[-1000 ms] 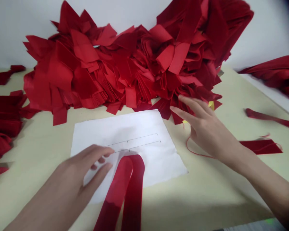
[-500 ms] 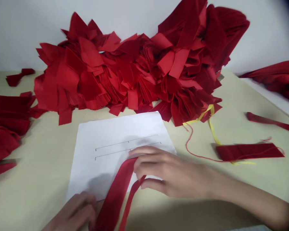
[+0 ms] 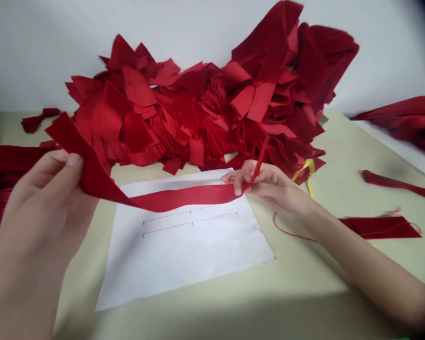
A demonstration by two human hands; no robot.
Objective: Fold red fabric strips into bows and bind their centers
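Observation:
A long red ribbon (image 3: 184,197) stretches between my two hands above a white paper sheet (image 3: 184,264). My left hand (image 3: 53,198), at the left, pinches it near one end, and that end sticks up past the thumb. On the right, my right hand (image 3: 260,182) grips the ribbon between its fingers, with a narrow part rising above them. Thin black ruled lines with short end marks show on the sheet just below the ribbon, which hangs slightly slack in the middle.
A big heap of folded red strips (image 3: 198,113) lies along the wall. More red fabric (image 3: 10,165) is at the left edge. At the right are a flat red piece (image 3: 382,227) with thread, a narrow strip (image 3: 396,182), a yellow ribbon (image 3: 310,177) and a pile on white (image 3: 407,118).
Both hands have risen and moved apart, up from the lower part of the paper. The ribbon, earlier bent down toward the near edge, now spans sideways, with my left hand holding its end.

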